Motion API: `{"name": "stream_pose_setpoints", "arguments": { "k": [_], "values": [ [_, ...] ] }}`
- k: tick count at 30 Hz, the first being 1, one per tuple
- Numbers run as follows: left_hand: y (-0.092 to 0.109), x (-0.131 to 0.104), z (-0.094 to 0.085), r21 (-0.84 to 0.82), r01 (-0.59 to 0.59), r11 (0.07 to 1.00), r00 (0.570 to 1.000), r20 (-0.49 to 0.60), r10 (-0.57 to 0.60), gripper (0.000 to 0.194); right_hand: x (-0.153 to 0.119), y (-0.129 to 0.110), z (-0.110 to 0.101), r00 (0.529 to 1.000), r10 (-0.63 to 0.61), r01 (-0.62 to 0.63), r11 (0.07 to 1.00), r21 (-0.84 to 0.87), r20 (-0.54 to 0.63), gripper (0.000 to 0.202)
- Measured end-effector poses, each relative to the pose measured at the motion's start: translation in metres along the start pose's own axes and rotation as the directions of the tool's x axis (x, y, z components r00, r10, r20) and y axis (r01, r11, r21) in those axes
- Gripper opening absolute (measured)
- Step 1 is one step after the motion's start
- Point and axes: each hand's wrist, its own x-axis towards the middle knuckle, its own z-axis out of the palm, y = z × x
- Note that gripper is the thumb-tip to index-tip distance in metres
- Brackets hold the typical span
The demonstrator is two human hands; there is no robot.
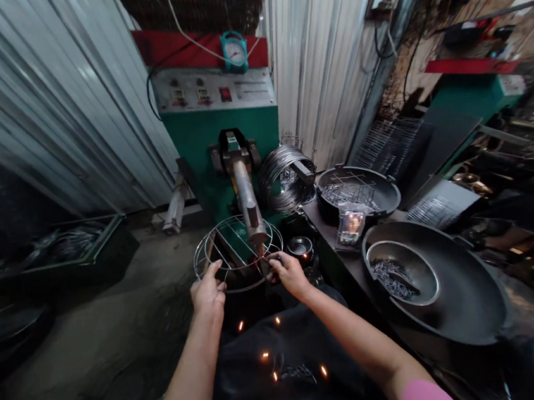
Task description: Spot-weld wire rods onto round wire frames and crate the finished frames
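The round wire rack (240,267) is gripped at its rim by the left hand (208,287). It is steadied under the electrode (254,223) by the right hand (288,274).

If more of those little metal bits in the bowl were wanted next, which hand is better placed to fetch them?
Probably the right hand: it is nearer the bowl, which sits on its side. The left hand grips the opposite side of the wire frame.

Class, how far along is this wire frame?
Done: the ringed, barred frame looks joined.
In hand: the left hand steadies it; the right hand works beside the rod amid sparks.
Remaining: perhaps adding short wires from the bowl; count unclear.
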Motion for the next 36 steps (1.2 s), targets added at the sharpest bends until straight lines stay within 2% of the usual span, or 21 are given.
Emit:
{"name": "stream_pose_setpoints", "arguments": {
  "k": [3,5,7,9,12,15,18,21,23,26,29,31,33,36],
  "values": [
    [0.0,-0.003,-0.001,-0.004,0.012,1.0,1.0,-0.026,-0.013,0.034,-0.017,0.009,-0.025,0.993,0.016,-0.012,0.999,0.042,-0.116,0.021],
    [-0.001,-0.003,-0.002,-0.015,0.015,1.0,1.0,-0.02,-0.016,0.035,-0.035,0.02,-0.052,0.986,0.094,-0.096,0.995,-0.006,-0.136,0.024],
    [-0.004,-0.003,-0.003,-0.014,0.025,1.0,0.999,-0.027,-0.025,0.036,-0.058,0.035,-0.081,0.975,0.193,-0.206,0.97,-0.126,-0.108,0.026],
    [-0.006,-0.004,-0.004,-0.009,0.039,0.999,0.999,-0.037,-0.039,0.035,-0.081,0.052,-0.106,0.965,0.238,-0.259,0.931,-0.258,-0.107,0.026],
    [-0.008,-0.01,-0.004,-0.026,0.036,0.999,0.998,-0.059,-0.038,0.034,-0.111,0.075,-0.126,0.961,0.238,-0.275,0.871,-0.406,-0.14,0.031],
    [-0.009,-0.021,-0.003,-0.053,0.049,0.997,0.993,-0.103,-0.054,0.034,-0.134,0.09,-0.128,0.98,0.137,-0.194,0.826,-0.529,-0.146,0.032],
    [-0.012,-0.032,-0.006,-0.048,0.032,0.998,0.993,-0.113,-0.037,0.032,-0.146,0.093,-0.124,0.994,0.032,-0.089,0.786,-0.612,-0.103,0.034],
    [-0.01,-0.036,-0.019,-0.035,0.039,0.999,0.998,-0.038,-0.04,0.033,-0.151,0.085,-0.123,0.999,-0.017,-0.004,0.764,-0.645,-0.027,0.036],
    [-0.003,-0.031,-0.03,0.003,0.1,0.995,0.994,0.047,-0.1,0.031,-0.153,0.08,-0.124,1.0,-0.014,0.022,0.756,-0.654,0.018,0.038],
    [0.016,-0.015,-0.04,0.125,0.195,0.973,0.975,0.079,-0.206,0.023,-0.155,0.077,-0.123,0.999,0.054,-0.04,0.727,-0.685,-0.001,0.037],
    [0.032,0.002,-0.036,0.235,0.218,0.947,0.961,0.12,-0.251,0.019,-0.154,0.082,-0.118,0.988,0.126,-0.15,0.655,-0.741,-0.089,0.031],
    [0.035,0.009,-0.03,0.29,0.221,0.931,0.95,0.151,-0.273,0.019,-0.152,0.086,-0.116,0.981,0.141,-0.19,0.616,-0.764,-0.13,0.025],
    [0.034,0.013,-0.027,0.326,0.22,0.92,0.944,0.165,-0.284,0.02,-0.149,0.088,-0.118,0.98,0.136,-0.198,0.621,-0.758,-0.145,0.016],
    [0.03,0.012,-0.03,0.335,0.203,0.92,0.946,0.175,-0.272,0.02,-0.144,0.088,-0.123,0.978,0.138,-0.21,0.706,-0.676,-0.159,0.005]
  ]
}}
